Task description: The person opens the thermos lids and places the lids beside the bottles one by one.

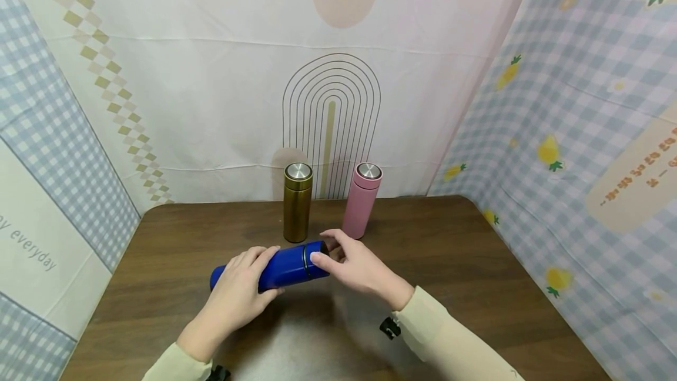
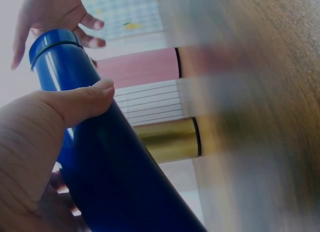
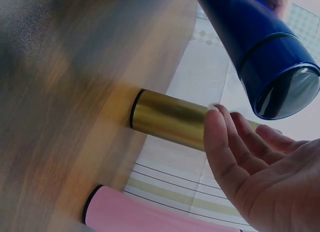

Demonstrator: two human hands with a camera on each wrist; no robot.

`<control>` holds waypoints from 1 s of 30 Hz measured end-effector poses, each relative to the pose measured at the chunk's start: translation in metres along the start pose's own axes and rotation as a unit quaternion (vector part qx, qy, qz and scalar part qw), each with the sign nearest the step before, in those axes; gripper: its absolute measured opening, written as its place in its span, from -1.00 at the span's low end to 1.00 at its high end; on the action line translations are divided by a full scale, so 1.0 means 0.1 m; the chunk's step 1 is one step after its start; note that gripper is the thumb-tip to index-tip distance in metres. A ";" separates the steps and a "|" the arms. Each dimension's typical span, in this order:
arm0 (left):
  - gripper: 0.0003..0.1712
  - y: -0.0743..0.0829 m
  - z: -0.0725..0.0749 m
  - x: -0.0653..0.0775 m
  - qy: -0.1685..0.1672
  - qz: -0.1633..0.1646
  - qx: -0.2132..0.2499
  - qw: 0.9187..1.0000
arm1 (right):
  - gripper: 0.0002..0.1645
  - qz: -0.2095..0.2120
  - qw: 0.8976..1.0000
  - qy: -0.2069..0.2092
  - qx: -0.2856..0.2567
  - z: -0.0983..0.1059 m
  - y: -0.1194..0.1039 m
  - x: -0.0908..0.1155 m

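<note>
My left hand (image 1: pixel 239 287) grips a blue thermos bottle (image 1: pixel 288 267) around its body. The bottle is held tilted above the table, its lid end toward the right. In the left wrist view the thumb lies along the side of the blue bottle (image 2: pixel 117 147). Beside the lid, my right hand (image 1: pixel 362 264) has its fingers spread and loosely bent. The right wrist view shows a gap between this right hand (image 3: pixel 260 167) and the shiny lid top (image 3: pixel 289 94), with nothing held.
Behind the hands, a gold thermos bottle (image 1: pixel 297 211) and a pink thermos bottle (image 1: pixel 362 211) stand upright on the brown wooden table (image 1: pixel 180 234). Patterned cloth (image 1: pixel 227 104) hangs behind the table, with checked cloth (image 1: pixel 529 151) on the right.
</note>
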State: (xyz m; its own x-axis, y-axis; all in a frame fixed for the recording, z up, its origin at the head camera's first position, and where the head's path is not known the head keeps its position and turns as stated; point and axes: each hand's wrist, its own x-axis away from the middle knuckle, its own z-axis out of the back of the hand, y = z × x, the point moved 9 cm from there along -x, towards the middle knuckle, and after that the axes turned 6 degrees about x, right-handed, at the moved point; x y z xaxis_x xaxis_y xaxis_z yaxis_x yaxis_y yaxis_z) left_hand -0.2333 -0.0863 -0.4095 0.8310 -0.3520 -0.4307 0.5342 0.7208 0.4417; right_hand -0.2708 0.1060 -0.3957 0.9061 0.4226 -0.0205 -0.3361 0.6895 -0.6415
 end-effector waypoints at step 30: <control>-0.05 -0.18 -0.04 0.05 -0.022 0.031 -0.005 0.999 | -0.26 0.087 0.996 -0.011 0.000 -0.05 -0.11 0.00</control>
State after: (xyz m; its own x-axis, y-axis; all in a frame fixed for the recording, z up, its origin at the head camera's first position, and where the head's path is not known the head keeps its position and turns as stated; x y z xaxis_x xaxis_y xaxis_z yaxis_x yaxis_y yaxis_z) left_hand -0.2394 -0.0985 -0.4222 0.8688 -0.3325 -0.3669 0.4800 0.7475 0.4592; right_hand -0.2657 0.0957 -0.3928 0.8282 0.5486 -0.1147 -0.4874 0.6041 -0.6304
